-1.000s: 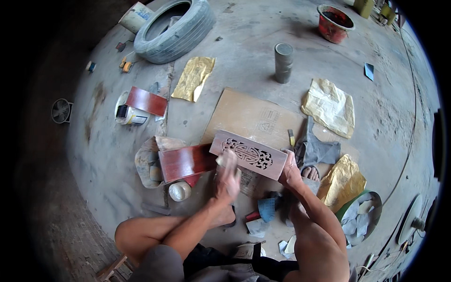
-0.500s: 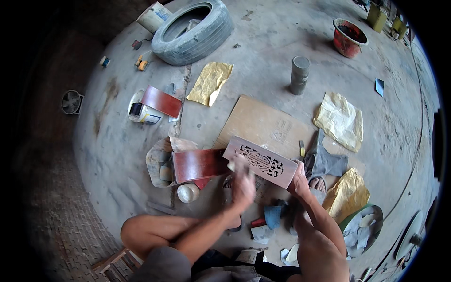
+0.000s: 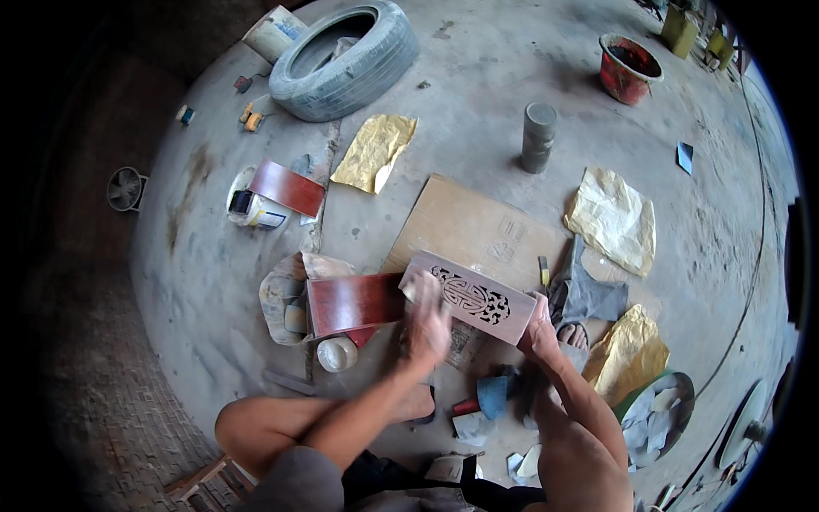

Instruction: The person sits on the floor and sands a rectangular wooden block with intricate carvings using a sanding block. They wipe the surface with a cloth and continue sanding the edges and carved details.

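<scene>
A pale wooden panel (image 3: 510, 300) with a dark cut-out round fretwork pattern lies tilted across the middle, above my knees. My right hand (image 3: 539, 331) is closed around its right end. Against the panel's left end presses my left hand (image 3: 426, 328), smeared by motion, its fingers bent over a small pale piece that I cannot make out. Just left of that hand, a glossy red-brown board (image 3: 351, 305) rests partly over a crumpled bag-like container (image 3: 281, 294). The panel's left end covers part of the cardboard sheet (image 3: 461, 224).
A tyre (image 3: 345, 68), a grey cylinder (image 3: 538, 136) and a red bucket (image 3: 621, 81) stand farther off. A second red-brown board (image 3: 288, 188) leans on a white tub (image 3: 241, 205). Yellowish papers (image 3: 375, 154), a grey cloth (image 3: 589, 290) and a scrap-filled green bin (image 3: 657, 418) lie around.
My left hand has slid slightly left and down along the panel's left end. My right hand keeps its grip. The whole view has shifted a little.
</scene>
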`<control>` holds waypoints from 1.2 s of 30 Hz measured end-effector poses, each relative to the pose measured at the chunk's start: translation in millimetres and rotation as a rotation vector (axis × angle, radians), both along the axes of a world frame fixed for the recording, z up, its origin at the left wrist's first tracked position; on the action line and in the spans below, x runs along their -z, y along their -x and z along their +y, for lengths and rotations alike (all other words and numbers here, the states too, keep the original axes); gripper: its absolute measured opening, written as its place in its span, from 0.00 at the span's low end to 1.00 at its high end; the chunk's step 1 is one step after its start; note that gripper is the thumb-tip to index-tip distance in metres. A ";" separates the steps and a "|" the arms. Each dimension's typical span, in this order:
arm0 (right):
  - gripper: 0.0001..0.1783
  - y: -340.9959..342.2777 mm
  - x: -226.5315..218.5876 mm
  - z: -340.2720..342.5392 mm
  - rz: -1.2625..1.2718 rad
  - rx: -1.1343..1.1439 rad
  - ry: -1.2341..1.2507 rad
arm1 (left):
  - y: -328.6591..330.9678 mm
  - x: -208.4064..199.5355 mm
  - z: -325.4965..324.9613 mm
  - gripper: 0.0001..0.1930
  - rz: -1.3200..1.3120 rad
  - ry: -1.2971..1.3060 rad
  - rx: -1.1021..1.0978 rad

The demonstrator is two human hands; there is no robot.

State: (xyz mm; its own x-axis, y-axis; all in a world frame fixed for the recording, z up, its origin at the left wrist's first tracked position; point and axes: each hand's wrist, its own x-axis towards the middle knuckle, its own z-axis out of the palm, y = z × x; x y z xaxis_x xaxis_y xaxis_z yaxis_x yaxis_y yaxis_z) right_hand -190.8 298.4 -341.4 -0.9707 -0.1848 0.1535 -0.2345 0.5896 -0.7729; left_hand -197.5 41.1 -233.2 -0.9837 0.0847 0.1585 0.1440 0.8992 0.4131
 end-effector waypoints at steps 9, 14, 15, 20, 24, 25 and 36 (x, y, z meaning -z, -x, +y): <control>0.31 -3.1 12.6 -0.2 -0.031 -0.025 -0.048 | 3.8 -2.7 17.1 0.31 -0.068 -0.027 -0.040; 0.38 -2.9 13.4 -4.1 -0.014 -0.050 -0.166 | 25.2 -2.2 -4.4 0.30 -0.032 -0.025 -0.164; 0.38 -2.5 21.4 5.9 -0.012 -0.040 -0.183 | 13.1 -3.4 19.6 0.30 -0.030 -0.067 -0.097; 0.40 -6.8 -8.8 -11.6 -0.090 0.001 -0.020 | 3.8 -4.0 -9.2 0.31 -0.049 0.080 0.030; 0.43 -7.4 3.2 -10.4 -0.012 -0.013 -0.097 | 6.8 5.6 10.9 0.36 -0.042 -0.068 -0.075; 0.43 -6.4 9.8 -8.2 0.000 -0.020 -0.110 | -10.5 -4.2 42.1 0.37 -0.129 -0.252 -0.045; 0.34 -2.5 -2.7 -9.2 0.027 -0.017 -0.046 | -11.1 -2.9 49.1 0.36 -0.040 -0.045 0.039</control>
State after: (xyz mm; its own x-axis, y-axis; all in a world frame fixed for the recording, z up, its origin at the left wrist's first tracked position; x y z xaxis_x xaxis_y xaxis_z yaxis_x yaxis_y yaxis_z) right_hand -188.3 289.3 -338.7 -0.9631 -0.2086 0.1702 -0.2648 0.6200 -0.7386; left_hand -186.4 90.2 -230.3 -0.9855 0.1165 0.1236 0.1609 0.8737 0.4591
